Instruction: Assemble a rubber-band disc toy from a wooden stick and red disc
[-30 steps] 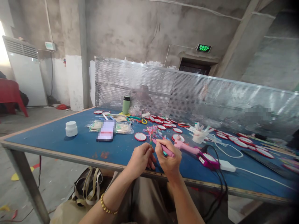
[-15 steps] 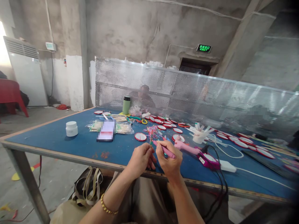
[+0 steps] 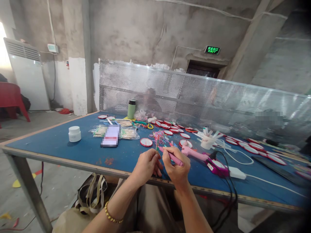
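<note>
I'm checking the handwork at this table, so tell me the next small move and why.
Probably a small shift of the pink pen-shaped tool along the thin piece, with the left hand steady. The right hand grips the tool with its tip close to that piece, which rises from the left hand's pinch; whether they touch is too small to tell.

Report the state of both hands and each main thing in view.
Left hand: fingers closed on a thin piece.
Right hand: fingers closed around a pink pen-like tool, tilted.
White jar: upright, lidded.
Green bottle: upright, capped.
Phone: screen lit.
White cup: upright, holding pale sticks.
Nearest red-rimmed disc: lying flat.
Pink appliance: lying down; on or off unclear.
Exit sign: lit green.
</note>
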Demonstrator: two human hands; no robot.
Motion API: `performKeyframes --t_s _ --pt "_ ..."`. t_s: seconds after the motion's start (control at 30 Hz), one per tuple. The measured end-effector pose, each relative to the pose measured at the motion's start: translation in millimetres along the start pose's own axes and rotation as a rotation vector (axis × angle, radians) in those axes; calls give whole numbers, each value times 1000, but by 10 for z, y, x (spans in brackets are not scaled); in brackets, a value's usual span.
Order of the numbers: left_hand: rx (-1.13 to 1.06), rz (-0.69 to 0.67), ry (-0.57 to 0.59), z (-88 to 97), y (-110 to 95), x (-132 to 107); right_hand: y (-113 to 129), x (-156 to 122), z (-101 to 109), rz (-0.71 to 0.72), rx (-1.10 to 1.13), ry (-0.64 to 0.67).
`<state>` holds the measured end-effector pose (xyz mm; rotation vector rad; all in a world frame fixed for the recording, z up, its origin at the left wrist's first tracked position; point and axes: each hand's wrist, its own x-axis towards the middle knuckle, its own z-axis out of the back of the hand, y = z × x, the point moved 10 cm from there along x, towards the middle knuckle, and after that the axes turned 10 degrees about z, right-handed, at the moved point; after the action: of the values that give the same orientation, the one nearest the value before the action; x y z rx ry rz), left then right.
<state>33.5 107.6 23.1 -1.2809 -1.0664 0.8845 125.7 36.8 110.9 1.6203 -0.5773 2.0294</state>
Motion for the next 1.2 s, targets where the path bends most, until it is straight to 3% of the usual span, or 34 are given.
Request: performKeyframes --t_s 0.13,0.87,1.2 --pt "3 3 3 0 8 6 -8 -4 79 -5 -37 -51" --pt "4 -8 -1 8 13 5 -16 6 -53 -17 31 43" --pt "12 -14 -3 -1 -3 7 17 25 -19 15 18 8"
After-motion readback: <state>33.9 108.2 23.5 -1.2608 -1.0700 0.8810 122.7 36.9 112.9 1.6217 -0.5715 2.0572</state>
